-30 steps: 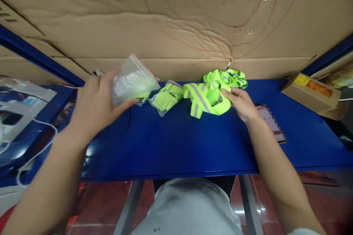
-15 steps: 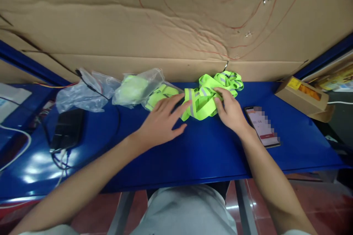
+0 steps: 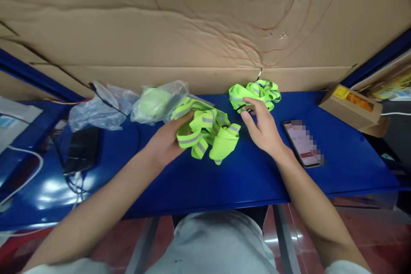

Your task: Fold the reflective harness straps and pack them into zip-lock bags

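My left hand [image 3: 170,141] is closed around a loose bundle of lime-yellow reflective straps [image 3: 223,143], with grey bands, raised above the table. Its fingertips are hidden behind the straps. My right hand [image 3: 261,130] is open, thumb and fingers apart, at the near edge of a second pile of reflective straps [image 3: 265,90]. A thin black piece shows by that thumb; whether the fingers touch the pile, I cannot tell. Just beyond my left hand lies a clear plastic bag [image 3: 154,105] with lime-yellow material inside.
The blue table [image 3: 244,180] meets a cardboard wall [image 3: 128,38] at the back. A phone [image 3: 302,143] lies to the right, near a cardboard box [image 3: 351,109]. At left are a crumpled clear bag [image 3: 99,109] and a black device [image 3: 82,150] with cables.
My left hand, open before, has taken hold of the nearer straps and drawn them left and towards me, apart from the back pile. My right hand has shifted slightly left.
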`<state>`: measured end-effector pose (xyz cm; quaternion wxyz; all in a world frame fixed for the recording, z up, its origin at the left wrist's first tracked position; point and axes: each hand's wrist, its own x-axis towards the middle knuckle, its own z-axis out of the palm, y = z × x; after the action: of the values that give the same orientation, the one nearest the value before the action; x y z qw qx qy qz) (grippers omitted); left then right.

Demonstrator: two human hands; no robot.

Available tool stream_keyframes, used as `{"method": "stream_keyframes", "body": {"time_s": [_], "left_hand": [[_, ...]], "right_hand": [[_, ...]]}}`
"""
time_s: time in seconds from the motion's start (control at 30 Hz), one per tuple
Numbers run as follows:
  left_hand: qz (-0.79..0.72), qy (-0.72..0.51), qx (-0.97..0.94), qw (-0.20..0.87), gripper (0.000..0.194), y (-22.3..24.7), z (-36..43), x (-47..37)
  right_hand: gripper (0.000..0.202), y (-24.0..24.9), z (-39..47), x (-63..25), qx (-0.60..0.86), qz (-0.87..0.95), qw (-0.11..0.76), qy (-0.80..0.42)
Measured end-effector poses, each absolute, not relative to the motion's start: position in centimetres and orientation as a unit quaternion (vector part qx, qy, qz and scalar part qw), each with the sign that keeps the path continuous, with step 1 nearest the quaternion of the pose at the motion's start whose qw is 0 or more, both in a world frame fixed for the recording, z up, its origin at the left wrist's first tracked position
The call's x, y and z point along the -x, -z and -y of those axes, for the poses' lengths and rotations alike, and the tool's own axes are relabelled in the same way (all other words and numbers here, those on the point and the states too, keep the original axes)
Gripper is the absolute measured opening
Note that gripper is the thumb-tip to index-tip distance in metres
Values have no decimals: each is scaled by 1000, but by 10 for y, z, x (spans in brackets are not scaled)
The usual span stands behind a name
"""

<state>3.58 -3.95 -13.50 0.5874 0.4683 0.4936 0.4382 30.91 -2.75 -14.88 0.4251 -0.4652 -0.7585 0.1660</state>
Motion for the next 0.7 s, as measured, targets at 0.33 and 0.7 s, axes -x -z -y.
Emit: {"method": "stream_keyframes", "body": {"time_s": [0.33, 0.7], "left_hand": [[-630, -461, -160, 604, 32, 141, 166, 36], [-771, -358, -384, 361, 73, 173, 199, 110]], "right_hand": [[59, 154, 83, -275, 284, 933, 127, -181], [29, 167, 100, -372, 518, 756, 345, -203]]}}
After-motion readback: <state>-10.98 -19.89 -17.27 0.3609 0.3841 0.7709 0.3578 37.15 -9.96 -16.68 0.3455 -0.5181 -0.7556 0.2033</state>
